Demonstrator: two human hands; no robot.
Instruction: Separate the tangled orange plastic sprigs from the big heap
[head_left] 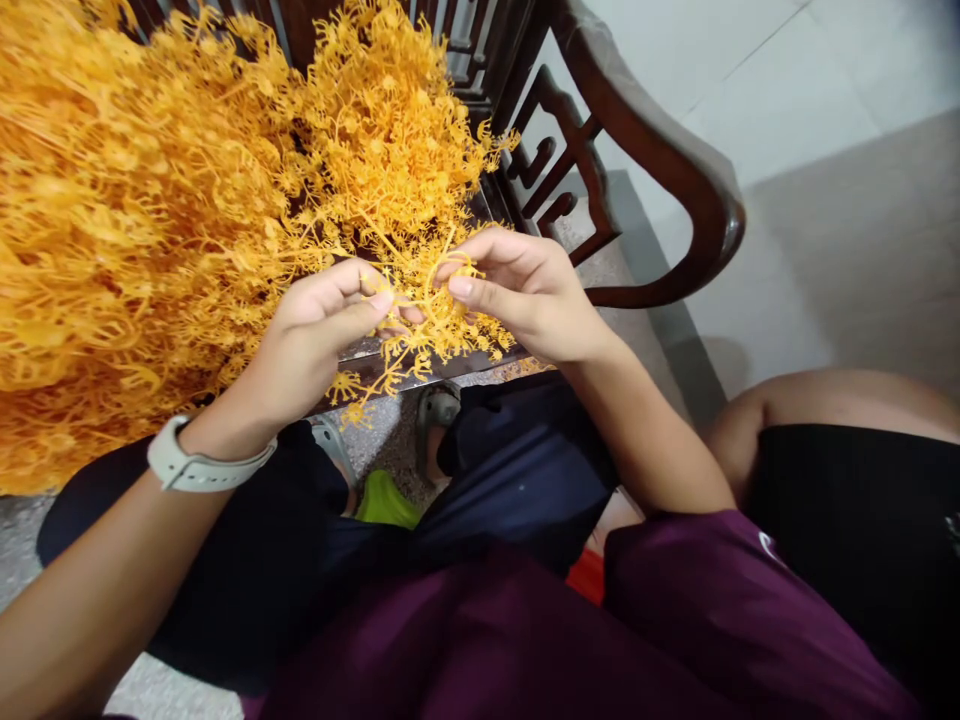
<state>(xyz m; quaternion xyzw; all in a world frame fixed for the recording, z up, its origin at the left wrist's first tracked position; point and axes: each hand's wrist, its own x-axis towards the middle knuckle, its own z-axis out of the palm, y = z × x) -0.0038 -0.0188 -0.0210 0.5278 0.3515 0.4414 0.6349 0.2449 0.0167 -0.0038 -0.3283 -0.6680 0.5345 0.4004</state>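
Note:
In the head view, my left hand (322,325) is closed, thumb and fingers pinching a thin piece of a yellow-orange plastic flower spray (394,365). Facing it, my right hand (525,290) pinches a curved yellow-orange strand of the spray between thumb and forefinger. The two hands are a short gap apart, over the front edge of a dark wooden bench. Branches with small star-like tips hang below my left hand. Behind both hands rises a large heap of the same yellow-orange sprays (165,200), so exactly where the held piece ends I cannot tell.
The carved dark wooden armrest (660,140) of the bench curves out at the right. A green plastic object (386,500) lies on the floor between my feet. Another person's bare arm or leg and black clothing (847,530) are close on the right.

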